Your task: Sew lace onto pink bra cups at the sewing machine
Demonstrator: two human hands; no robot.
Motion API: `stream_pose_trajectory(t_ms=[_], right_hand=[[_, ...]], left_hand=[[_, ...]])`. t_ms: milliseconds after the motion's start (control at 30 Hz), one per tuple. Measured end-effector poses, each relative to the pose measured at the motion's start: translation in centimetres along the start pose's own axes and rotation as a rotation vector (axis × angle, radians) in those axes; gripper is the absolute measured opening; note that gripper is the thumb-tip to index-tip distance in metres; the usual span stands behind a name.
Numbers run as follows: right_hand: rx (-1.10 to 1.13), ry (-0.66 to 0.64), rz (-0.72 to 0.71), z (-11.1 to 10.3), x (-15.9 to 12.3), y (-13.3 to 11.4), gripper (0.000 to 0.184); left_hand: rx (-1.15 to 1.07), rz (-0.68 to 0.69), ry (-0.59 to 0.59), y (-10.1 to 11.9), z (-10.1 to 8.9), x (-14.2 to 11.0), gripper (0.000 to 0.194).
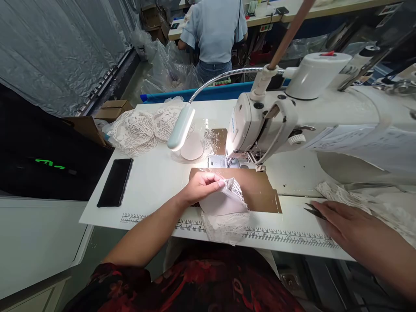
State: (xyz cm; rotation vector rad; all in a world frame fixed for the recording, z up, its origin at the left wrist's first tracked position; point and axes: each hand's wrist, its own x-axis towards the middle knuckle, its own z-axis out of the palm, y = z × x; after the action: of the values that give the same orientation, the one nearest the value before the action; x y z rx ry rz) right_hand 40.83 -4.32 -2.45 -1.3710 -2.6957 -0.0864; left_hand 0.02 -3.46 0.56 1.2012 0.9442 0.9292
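My left hand (201, 186) pinches the edge of a white padded cup with lace trim (225, 206), which lies on the brown plate in front of the sewing machine's needle. Lace from the piece hangs over the table's front edge. My right hand (341, 221) lies flat on the table at the right, fingers stretched out, its fingertips touching small black thread snips (313, 211). Beside that hand lies a strip of white lace (351, 195).
A white sewing machine (292, 121) with a gooseneck lamp (181, 128) fills the right. A pile of lace cups (139, 130) sits at the back left, a black phone (115, 182) at the left. A printed ruler (266, 234) runs along the table's front edge. A person in a blue shirt (216, 30) stands behind.
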Motion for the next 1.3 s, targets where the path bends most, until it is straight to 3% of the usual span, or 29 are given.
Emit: stream_pose_trajectory(t_ms=[167,367,433,567,733,967,1300], right_hand=[[0.172,0.025,0.011,-1.8,1.0,-2.5,0.027],[0.547,0.255,-0.037,-3.7,6.6,-10.1,0.022],[0.609,0.252,-0.017,-3.7,8.8,-12.4,0.019],[0.602,0.116,0.044,-3.2,12.2,-15.2,0.033],[0.592,0.095,0.015,-2.2,13.3,-16.2,0.042],[0.546,0.219,0.038,-1.2,12.8,-16.1,0.035],[0.539,0.257,0.043,-1.2,12.9,-16.2,0.033]], left_hand=[[0.011,0.058,-0.017,-0.5,0.0,0.1,0.025],[0.012,0.086,-0.045,-0.7,0.0,0.2,0.023],[0.037,0.096,-0.042,-0.7,0.0,0.2,0.022],[0.073,0.114,-0.053,-0.7,-0.1,0.3,0.022],[0.054,0.109,-0.088,-0.8,-0.2,0.4,0.024],[0.016,0.088,-0.102,-0.8,-0.3,0.6,0.022],[0.018,0.070,-0.098,-0.1,-0.1,0.5,0.019]])
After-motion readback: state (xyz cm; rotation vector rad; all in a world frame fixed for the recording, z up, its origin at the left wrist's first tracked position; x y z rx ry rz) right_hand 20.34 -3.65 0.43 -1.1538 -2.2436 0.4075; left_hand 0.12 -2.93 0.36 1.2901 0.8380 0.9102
